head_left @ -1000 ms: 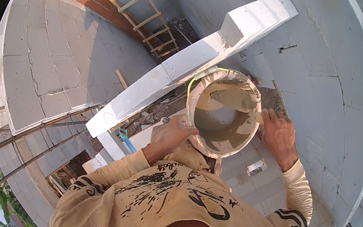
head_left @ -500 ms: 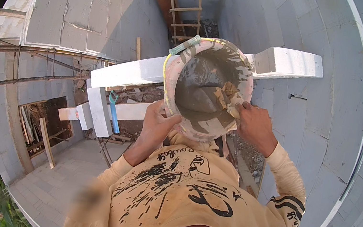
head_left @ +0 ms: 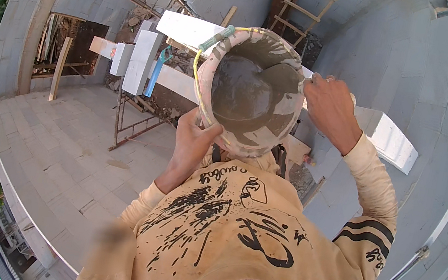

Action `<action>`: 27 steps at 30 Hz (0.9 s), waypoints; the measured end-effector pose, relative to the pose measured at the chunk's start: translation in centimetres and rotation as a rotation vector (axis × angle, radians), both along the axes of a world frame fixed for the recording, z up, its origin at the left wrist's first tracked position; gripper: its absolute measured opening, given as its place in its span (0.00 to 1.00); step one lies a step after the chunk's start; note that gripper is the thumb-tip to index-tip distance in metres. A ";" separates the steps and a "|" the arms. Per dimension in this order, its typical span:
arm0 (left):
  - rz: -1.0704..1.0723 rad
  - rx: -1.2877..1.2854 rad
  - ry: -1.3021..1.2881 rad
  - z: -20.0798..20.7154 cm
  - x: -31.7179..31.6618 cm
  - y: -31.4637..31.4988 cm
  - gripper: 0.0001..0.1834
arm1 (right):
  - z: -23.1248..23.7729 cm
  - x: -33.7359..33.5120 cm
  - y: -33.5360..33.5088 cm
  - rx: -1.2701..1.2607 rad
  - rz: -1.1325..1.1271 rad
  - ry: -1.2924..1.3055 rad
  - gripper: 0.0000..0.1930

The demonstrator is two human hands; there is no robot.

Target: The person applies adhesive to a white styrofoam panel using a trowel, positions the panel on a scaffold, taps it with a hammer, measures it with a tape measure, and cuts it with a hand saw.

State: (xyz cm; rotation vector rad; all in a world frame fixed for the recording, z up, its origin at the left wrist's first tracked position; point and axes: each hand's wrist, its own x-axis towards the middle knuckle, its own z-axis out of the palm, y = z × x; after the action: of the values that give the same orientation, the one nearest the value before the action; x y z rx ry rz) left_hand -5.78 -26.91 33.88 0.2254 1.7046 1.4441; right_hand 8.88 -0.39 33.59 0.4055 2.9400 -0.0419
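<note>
While the left hand (head_left: 191,141) is clamped on the near-left rim of the round mortar bucket (head_left: 206,72), thumb over the lip, the right hand (head_left: 331,108) is wrapped tight around the trowel (head_left: 282,79). Bucket sits between the two grips, in front of the torso, mouth toward the camera; can't tell what carries its underside. Trowel blade reaches left from the right grip into the bucket, mortar-coated; pale handle end pokes out right of the fist. Wet grey mortar (head_left: 241,92) left of the blade. Beyond the left grip: yellow wire handle (head_left: 196,66) along the rim, green sleeve (head_left: 217,38) on it. Farther left of that grip: light-blue tool (head_left: 155,77), kind unclear, beside white blocks (head_left: 140,62); rusty metal frame (head_left: 118,115) below those. Wooden ladder (head_left: 301,10) well beyond the right grip.
</note>
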 end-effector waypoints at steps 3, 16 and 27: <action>0.046 0.005 -0.009 -0.8 -0.1 -0.8 0.10 | -2.3 -2.0 -0.2 -0.216 0.068 -0.206 0.10; 0.321 0.029 -0.223 -4.8 -0.3 -3.1 0.12 | -6.4 3.9 0.5 -0.589 -0.263 0.042 0.22; 0.486 0.118 -0.289 -8.9 -0.7 -1.4 0.10 | -7.8 8.9 4.1 -0.767 -0.456 0.125 0.22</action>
State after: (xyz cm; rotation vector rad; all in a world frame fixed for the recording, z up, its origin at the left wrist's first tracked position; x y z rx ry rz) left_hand -6.53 -28.30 24.99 -0.3453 1.4940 1.8285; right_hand 17.82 3.69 25.76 0.9263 2.5890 -1.2244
